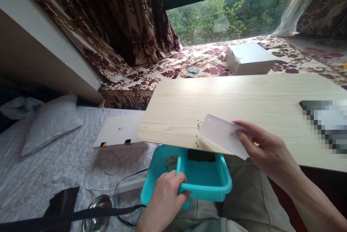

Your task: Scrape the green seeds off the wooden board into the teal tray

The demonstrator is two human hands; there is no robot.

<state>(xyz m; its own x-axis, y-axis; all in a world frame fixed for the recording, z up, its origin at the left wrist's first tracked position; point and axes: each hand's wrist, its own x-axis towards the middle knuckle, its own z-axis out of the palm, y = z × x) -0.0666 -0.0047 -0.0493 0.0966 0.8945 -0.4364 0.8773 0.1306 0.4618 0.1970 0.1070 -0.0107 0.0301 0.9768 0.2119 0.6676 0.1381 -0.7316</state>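
My left hand [167, 196] is closed on the near rim of a teal two-compartment container [227, 181], held against the table's front edge. Small dark green grains [201, 155] lie at the far side of its right compartment. In the left compartment, scattered specks [171, 162] show on a pale patch. Between the thumb and fingers of my right hand [257, 140] is a white plastic scraper [221, 130], tilted over the tabletop. A few loose grains [198, 125] lie on the wood just left of the scraper's edge. The container's underside is hidden.
The pale wooden table [176, 105] spans the middle and right, with a blurred-out device [329, 123] on it. A white box [119, 129] and a metal bowl [97, 210] rest on the quilted bed [62, 152]. Another box [251, 56] sits on the window ledge.
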